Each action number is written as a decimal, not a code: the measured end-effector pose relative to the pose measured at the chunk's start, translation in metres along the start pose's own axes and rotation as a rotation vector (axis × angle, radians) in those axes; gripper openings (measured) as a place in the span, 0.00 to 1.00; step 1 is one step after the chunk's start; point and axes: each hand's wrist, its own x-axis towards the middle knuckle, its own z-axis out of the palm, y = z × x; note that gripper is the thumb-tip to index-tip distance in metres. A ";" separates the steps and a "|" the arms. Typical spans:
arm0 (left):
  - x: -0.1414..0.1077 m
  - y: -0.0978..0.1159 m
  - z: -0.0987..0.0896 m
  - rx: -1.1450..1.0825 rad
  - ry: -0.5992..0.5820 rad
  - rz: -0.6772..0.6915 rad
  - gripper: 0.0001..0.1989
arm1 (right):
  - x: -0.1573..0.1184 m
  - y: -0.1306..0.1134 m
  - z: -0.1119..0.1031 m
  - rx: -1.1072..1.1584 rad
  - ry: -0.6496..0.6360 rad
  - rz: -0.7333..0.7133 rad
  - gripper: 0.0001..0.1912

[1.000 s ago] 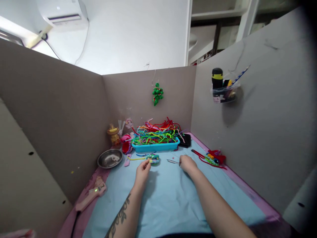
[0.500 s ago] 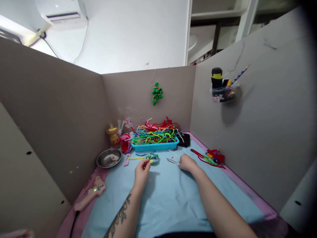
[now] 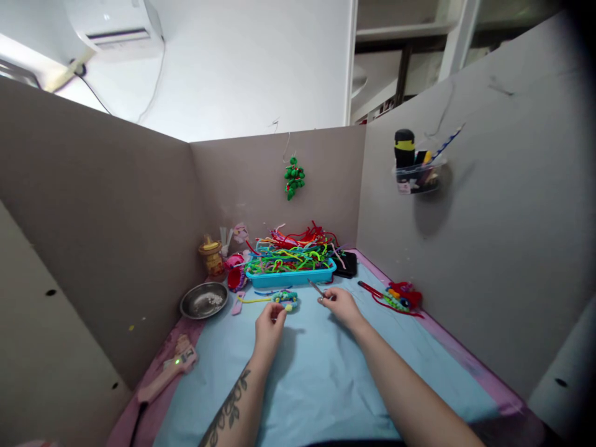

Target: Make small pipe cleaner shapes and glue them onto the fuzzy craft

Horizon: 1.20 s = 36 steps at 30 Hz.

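Note:
My left hand (image 3: pixel 270 323) is closed in a pinch on a small pale-yellow fuzzy piece (image 3: pixel 288 308), which sticks out past the fingertips. Just behind it lies a blue-green woven pipe-cleaner piece (image 3: pixel 285 298) with yellow spots; I cannot tell whether the two are joined. A yellow pipe cleaner (image 3: pixel 254 301) runs left from there. My right hand (image 3: pixel 343 305) grips small metal scissors (image 3: pixel 316 288), their thin blades pointing up and left, above the light blue cloth (image 3: pixel 316 372). Part of the handle is hidden by the fingers.
A blue tray (image 3: pixel 293 280) heaped with coloured pipe cleaners stands at the back, a black object (image 3: pixel 347 266) beside it. At left are a metal bowl (image 3: pixel 205 300) holding white bits and a pink glue gun (image 3: pixel 170 372). A colourful pipe-cleaner craft (image 3: pixel 400 298) lies at right.
My right hand has shifted left and slightly back, and the scissors now point more upward. My left hand has moved only slightly, still pinching the yellow piece.

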 end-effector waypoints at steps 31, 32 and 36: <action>-0.010 0.014 0.006 0.068 -0.194 0.078 0.04 | -0.030 -0.040 0.045 0.944 -0.256 -0.006 0.16; -0.010 0.014 0.007 0.072 -0.195 0.064 0.04 | -0.029 -0.039 0.045 0.939 -0.250 -0.008 0.16; -0.011 0.009 0.007 0.139 -0.239 0.059 0.09 | -0.028 -0.038 0.044 0.920 -0.238 -0.013 0.16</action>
